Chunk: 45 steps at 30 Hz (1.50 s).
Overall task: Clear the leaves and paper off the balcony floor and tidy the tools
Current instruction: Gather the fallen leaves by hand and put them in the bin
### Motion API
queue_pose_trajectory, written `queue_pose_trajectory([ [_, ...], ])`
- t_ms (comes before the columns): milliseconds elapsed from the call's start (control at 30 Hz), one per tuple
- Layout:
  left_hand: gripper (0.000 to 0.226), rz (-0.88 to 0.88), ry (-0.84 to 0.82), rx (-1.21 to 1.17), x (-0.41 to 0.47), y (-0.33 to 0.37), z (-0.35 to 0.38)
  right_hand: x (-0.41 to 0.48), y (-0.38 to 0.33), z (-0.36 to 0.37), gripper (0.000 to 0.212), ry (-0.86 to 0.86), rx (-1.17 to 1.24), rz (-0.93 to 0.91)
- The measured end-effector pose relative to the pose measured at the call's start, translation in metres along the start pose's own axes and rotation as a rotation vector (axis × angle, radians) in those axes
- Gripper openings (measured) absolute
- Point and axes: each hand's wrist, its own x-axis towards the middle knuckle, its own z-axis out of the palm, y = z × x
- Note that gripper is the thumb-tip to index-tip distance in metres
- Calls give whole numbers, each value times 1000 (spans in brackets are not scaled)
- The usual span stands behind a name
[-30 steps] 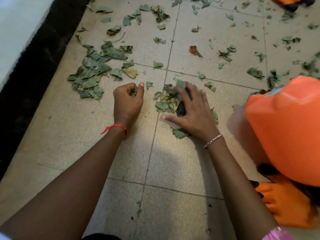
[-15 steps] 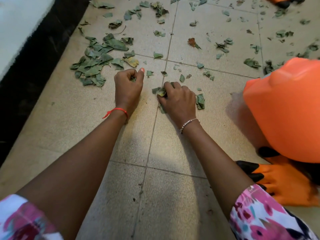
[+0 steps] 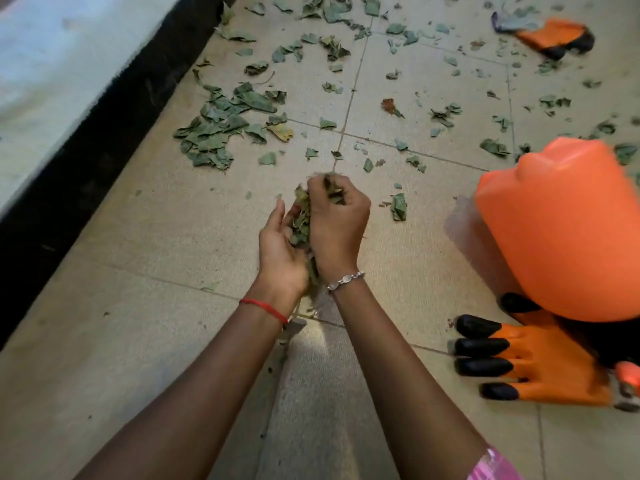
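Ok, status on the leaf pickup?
Left hand cupping leaves, right hand gripping them. Pile uncollected on floor. Jug, glove at right, clear of hands.

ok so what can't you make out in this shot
Head view, handful of leaves: its amount, covered by the left hand and right hand.
Head view, orange container: its right side, cut by the right edge.
Head view, red-handled tool: its type, hidden by the near glove and the right edge.
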Motion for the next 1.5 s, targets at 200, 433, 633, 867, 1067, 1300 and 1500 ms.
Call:
queue_pose_trajectory([
  [200,49,47,-83,-90,-14,-2,-12,-17,23,4,17,-184,-293,-279],
  [433,46,27,-201,62,-16,-1,-10,-25,32,-9,36,-455,-588,-347],
  [633,36,21,-224,165,-19,-2,-10,-24,34,-15,60,-307,-1054,-514],
  [867,49,52,-182,242,-19,-2,-6,-24,36,-12,46,-149,-1018,-499],
  [1067,46,183,4,208,-19,7,-10,-30,28,-1,64,-144,-794,-325],
  [1300,50,259,47,63,-28,36,5,-25,8,-2,83,-256,-352,-116],
  [1500,45,391,132,115,-29,62,-6,23,43,-61,81,5,-711,-128],
])
